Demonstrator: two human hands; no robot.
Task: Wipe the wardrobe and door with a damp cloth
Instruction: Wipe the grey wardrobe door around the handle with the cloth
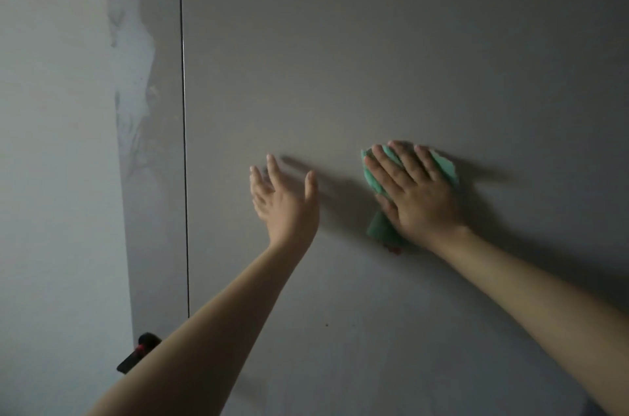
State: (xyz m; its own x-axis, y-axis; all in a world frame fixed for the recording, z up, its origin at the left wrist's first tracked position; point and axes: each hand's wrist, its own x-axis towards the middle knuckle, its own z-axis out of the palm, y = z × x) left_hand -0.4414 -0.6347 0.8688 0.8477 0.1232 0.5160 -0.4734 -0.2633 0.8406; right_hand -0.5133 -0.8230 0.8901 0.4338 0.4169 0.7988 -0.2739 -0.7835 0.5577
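The green cloth [408, 177] lay flat against the grey door panel [391, 41], a little right of the panel's middle and low in the lit part of it. The right hand [417, 192] pressed it there with straight, spread fingers, palm down on the fabric; nothing was curled round the cloth. Cloth showed past the fingertips at the top, along the hand's right side, and in a bunched tail below the heel of the palm, where a small reddish mark sat just under it.

The left hand [284, 199] was raised beside it, near but apart from the cloth, fingers straight and loosely spread, holding nothing. Whether its fingertips touched the panel could not be told; its shadow fell on the surface just to the right.

Around the cloth the panel was plain and unbroken: wide bare surface above, to the right as far as the picture's edge, and below toward the forearms. To the left, well beyond the left hand, a thin dark vertical seam [183, 143] marked the panel's edge, with a narrow grey strip [149, 211] past it and then a paler wall [58, 143] with streaky smears at their border. A black handle [139, 352] with a red spot stood out low down near the seam, partly hidden by the left forearm.
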